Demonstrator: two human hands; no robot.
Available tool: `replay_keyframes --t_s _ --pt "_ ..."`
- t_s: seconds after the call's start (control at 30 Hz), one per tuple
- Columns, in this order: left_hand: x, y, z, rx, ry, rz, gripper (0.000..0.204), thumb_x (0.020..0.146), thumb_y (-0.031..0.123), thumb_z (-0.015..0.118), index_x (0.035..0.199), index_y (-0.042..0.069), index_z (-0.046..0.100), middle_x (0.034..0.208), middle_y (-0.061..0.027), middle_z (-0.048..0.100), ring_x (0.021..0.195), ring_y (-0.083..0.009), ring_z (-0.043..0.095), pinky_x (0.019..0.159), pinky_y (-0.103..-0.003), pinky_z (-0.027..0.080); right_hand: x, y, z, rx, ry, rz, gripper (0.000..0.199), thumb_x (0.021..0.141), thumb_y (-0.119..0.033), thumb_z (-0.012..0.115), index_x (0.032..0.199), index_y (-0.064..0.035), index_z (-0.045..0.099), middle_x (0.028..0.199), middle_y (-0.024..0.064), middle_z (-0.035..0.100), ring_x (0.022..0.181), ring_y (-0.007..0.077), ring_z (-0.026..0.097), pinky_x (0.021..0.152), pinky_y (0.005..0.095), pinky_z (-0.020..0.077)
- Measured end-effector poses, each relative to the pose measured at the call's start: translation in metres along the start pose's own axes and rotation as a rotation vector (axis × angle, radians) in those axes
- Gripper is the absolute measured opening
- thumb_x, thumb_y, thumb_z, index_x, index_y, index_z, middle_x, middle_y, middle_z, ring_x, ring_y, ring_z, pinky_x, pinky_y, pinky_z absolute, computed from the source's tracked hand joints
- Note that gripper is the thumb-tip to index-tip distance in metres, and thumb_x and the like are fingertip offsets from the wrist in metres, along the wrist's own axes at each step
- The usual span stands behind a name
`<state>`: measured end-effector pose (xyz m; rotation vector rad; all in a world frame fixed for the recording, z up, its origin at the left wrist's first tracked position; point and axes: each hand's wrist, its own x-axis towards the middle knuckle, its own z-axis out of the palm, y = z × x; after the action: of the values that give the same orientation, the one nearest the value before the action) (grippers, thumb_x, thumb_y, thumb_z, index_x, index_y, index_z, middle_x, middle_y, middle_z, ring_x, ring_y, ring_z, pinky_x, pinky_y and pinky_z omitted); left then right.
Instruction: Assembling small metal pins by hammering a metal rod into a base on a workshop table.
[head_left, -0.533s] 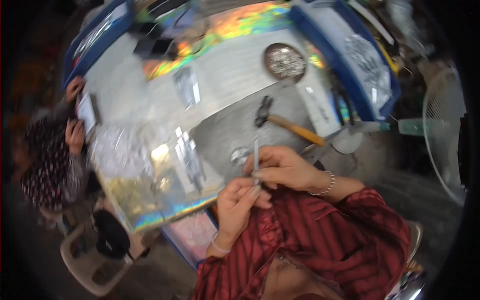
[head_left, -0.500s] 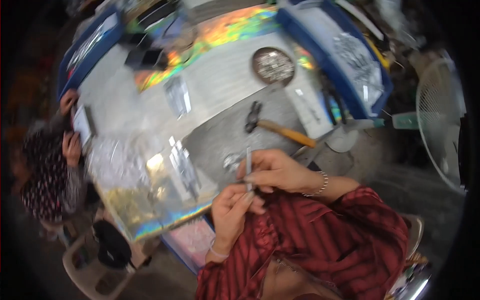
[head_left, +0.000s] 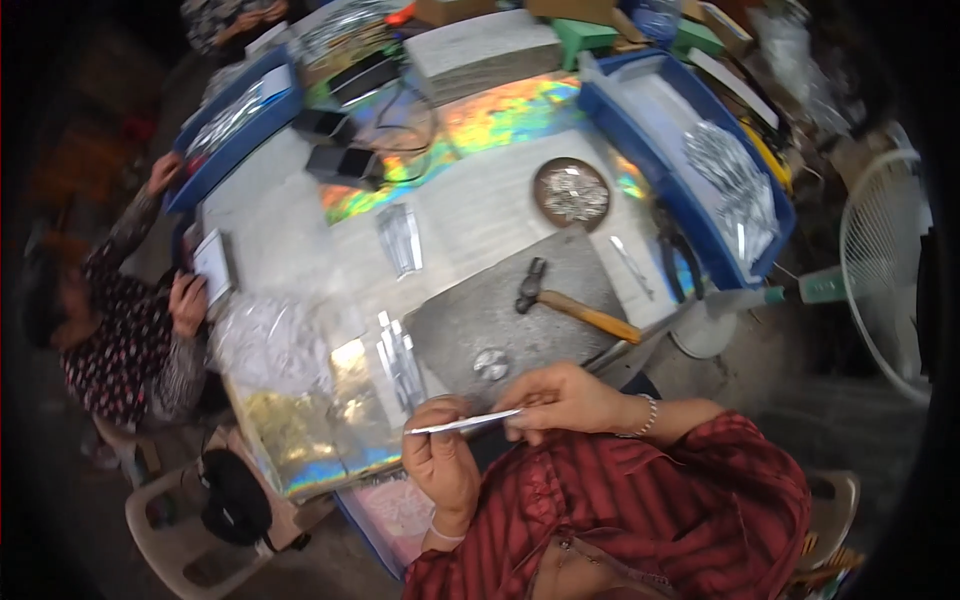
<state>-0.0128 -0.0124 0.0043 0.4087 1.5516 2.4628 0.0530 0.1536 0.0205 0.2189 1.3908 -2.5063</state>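
Head view: both hands (head_left: 500, 435) pinch silver strip (head_left: 465, 423).

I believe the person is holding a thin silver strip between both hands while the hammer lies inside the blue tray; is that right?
Not quite. The head view shows the hammer lying on the grey slab, not in the blue tray. The left hand and right hand do hold the strip.

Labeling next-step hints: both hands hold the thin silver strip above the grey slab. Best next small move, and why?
Probably lower the silver strip onto the grey slab: left hand and right hand pinch its ends in mid-air, and the hammer lies on that slab beside a small silver piece.
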Motion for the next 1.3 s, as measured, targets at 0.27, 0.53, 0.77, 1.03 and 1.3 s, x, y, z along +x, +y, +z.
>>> replay_keyframes --t_s 0.27,0.53,0.77,1.03,1.3 --pt "-0.004 0.001 0.005 0.131 -0.325 -0.299 0.021 0.095 0.012 0.041 0.102 -0.003 0.054 0.1 -0.0106 0.059 0.096 -0.017 0.055 0.087 -0.028 0.041 -0.002 -0.004 0.008 -0.921 0.001 -0.268 0.019 0.081 -0.019 0.064 0.085 -0.0005 0.063 0.071 0.0122 0.063 0.06 0.0215 0.064 0.056 0.0299 0.0481" --pt "-0.011 0.018 -0.005 -0.016 -0.341 -0.711 0.022 0.095 0.013 0.045 0.106 -0.004 0.053 0.079 -0.008 0.061 0.069 -0.0125 0.061 0.063 -0.021 0.05 0.003 -0.006 0.003 -0.452 0.177 -0.167 0.019 0.082 -0.005 0.06 0.099 0.0034 0.058 0.083 0.0054 0.054 0.068 0.0084 0.053 0.06 0.0208 0.0434" --pt "-0.016 0.016 -0.005 0.009 -0.327 -0.754 0.018 0.094 0.01 0.046 0.102 -0.004 0.055 0.078 -0.0088 0.063 0.066 -0.0123 0.061 0.06 -0.022 0.05 0.005 0.005 0.002 -0.423 0.118 -0.102 0.011 0.082 -0.002 0.058 0.093 0.002 0.057 0.082 0.0018 0.051 0.069 0.0044 0.049 0.059 0.019 0.0409" --pt "-0.015 0.011 -0.004 0.007 -0.368 -0.787 0.017 0.094 0.011 0.048 0.101 -0.003 0.054 0.076 -0.0066 0.061 0.064 -0.0101 0.059 0.06 -0.021 0.049 0.005 0.01 -0.002 -0.304 0.148 -0.112 0.01 0.082 -0.002 0.058 0.091 0.0012 0.056 0.081 0.0001 0.051 0.07 0.0028 0.048 0.059 0.0178 0.0401" --pt "-0.017 0.007 -0.001 0.16 -0.246 -0.663 0.009 0.086 0.004 0.059 0.092 -0.003 0.056 0.076 -0.0044 0.062 0.068 -0.0064 0.059 0.06 -0.02 0.051 0.005 0.008 -0.005 -0.494 0.183 -0.105 0.01 0.081 -0.003 0.058 0.088 0.0027 0.056 0.073 -0.0001 0.053 0.061 0.0024 0.048 0.051 0.0185 0.0398"
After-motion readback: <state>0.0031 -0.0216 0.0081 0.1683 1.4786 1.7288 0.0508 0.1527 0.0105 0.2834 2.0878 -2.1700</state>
